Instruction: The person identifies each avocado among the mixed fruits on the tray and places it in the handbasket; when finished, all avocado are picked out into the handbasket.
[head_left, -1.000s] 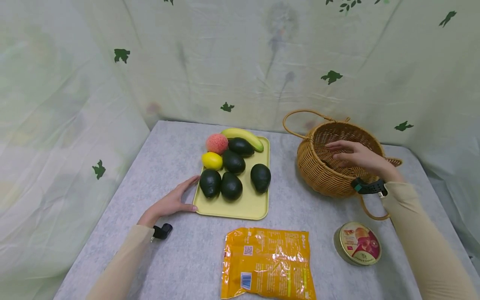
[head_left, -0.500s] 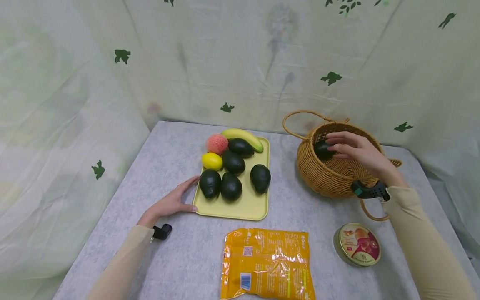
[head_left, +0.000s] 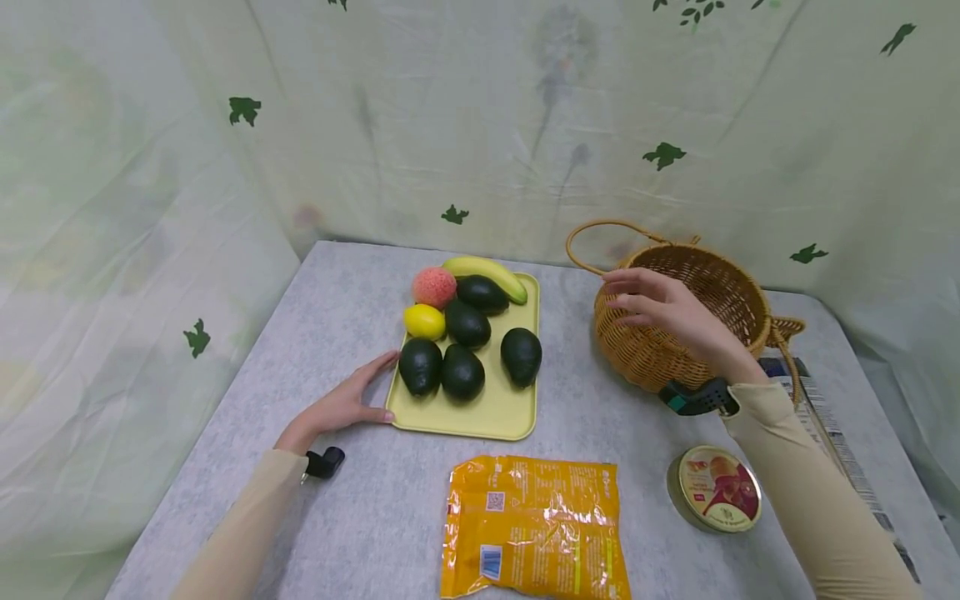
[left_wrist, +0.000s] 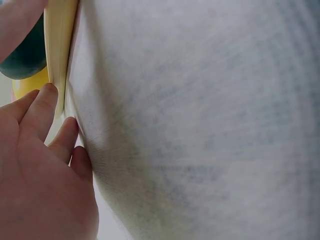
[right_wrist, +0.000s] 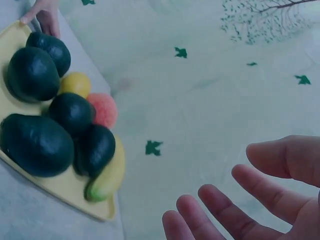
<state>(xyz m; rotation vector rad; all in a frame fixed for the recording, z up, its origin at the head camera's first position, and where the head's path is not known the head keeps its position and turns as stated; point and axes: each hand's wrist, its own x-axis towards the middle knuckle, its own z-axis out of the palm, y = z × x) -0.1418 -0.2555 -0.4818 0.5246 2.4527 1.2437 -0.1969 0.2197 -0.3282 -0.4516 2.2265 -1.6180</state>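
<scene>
Five avocados (head_left: 462, 372) lie on the yellow tray (head_left: 506, 417), its edge touched by the left hand (head_left: 341, 406), thumb and fingers spread, as before. The right hand (head_left: 675, 317), loosely spread, has shifted leftward over the basket (head_left: 637, 358); an avocado seen inside earlier is hidden.

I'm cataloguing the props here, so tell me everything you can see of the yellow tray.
The yellow tray is a shallow rectangle with rounded corners and a low raised rim, plain and plastic-looking. It lies flat on the grey tabletop, left of the wicker basket. It bears five dark green avocados, a banana, a lemon and a pink, bumpy fruit. The left hand touches its left edge, thumb at the near corner.
</scene>
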